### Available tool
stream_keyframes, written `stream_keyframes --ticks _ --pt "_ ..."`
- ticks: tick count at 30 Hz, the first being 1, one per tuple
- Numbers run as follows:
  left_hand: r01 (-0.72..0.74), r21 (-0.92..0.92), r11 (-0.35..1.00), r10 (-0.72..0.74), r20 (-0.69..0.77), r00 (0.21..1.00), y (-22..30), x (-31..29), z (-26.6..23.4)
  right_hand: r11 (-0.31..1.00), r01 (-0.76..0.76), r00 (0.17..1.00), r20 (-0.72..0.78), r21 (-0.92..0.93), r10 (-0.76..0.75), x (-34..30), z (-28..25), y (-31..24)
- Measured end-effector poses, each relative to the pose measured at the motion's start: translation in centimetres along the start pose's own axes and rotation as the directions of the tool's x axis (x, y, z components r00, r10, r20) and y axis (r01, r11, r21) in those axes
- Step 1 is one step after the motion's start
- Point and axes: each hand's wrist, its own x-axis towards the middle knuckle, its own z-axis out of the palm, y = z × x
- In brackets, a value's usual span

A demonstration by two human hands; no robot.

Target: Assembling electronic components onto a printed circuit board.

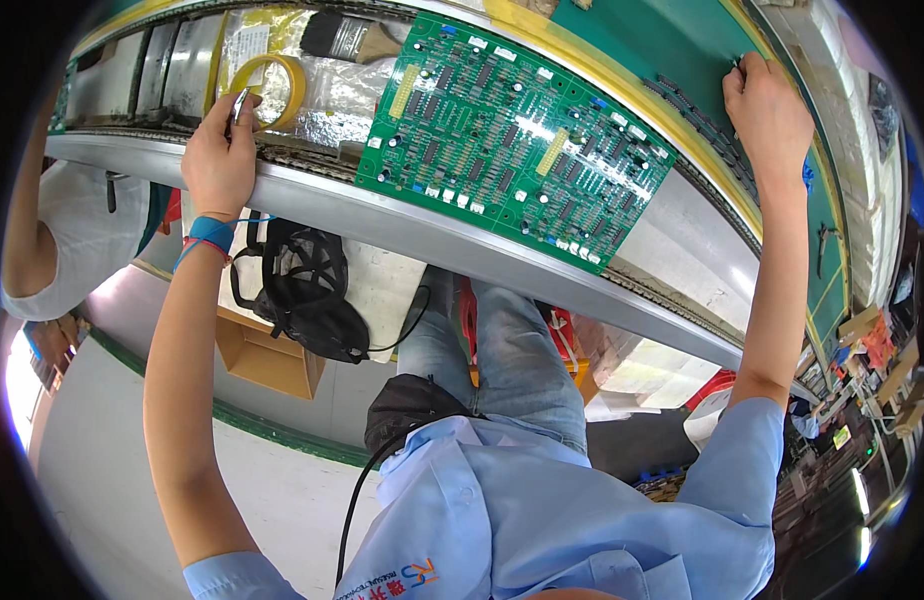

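Observation:
My left hand point(218, 165) is closed around a small shiny metal tool point(240, 104), its kind not clear, beside a roll of yellow tape point(296, 92). A blue wrist strap point(213, 233) circles that wrist. Stretched out to the far right, my right hand point(769, 118) has its fingers pinched together over the green mat; a small dark bit shows at the fingertips, too small to name. Near it lies a row of black chips point(704, 130). Between my hands, a green circuit board point(502, 140) full of parts rests across the rails, touched by neither hand.
A brush with a wooden handle point(350, 38) lies behind the board's left end. The metal rail point(412, 215) runs along the front. Below it are a black bag point(307, 290) and a cardboard box point(272, 355). Another person's arm point(32, 235) shows at the left.

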Motion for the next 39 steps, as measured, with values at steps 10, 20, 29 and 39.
stream_keyframes --ticks 10,20,29,39 --pt "0.006 0.005 1.0 -0.006 0.013 1.0 0.1 -0.2 -0.2 1.0 0.009 0.986 0.167 0.003 -0.01 1.5 -0.4 -0.2" --pt "-0.02 -0.048 0.999 0.019 -0.018 1.0 0.3 -0.1 0.1 0.058 -0.377 0.922 0.369 0.925 0.117 -0.3 -8.4 -12.3" --pt "0.002 -0.081 0.997 -0.004 -0.027 1.0 0.1 -0.2 0.1 0.341 -0.153 0.983 0.109 0.927 0.145 -0.2 -6.8 -15.9" --pt "-0.026 -0.082 0.996 0.019 -0.076 0.997 0.0 -0.3 0.3 0.678 0.023 0.97 -0.179 0.735 0.162 -0.9 -5.3 -17.1"
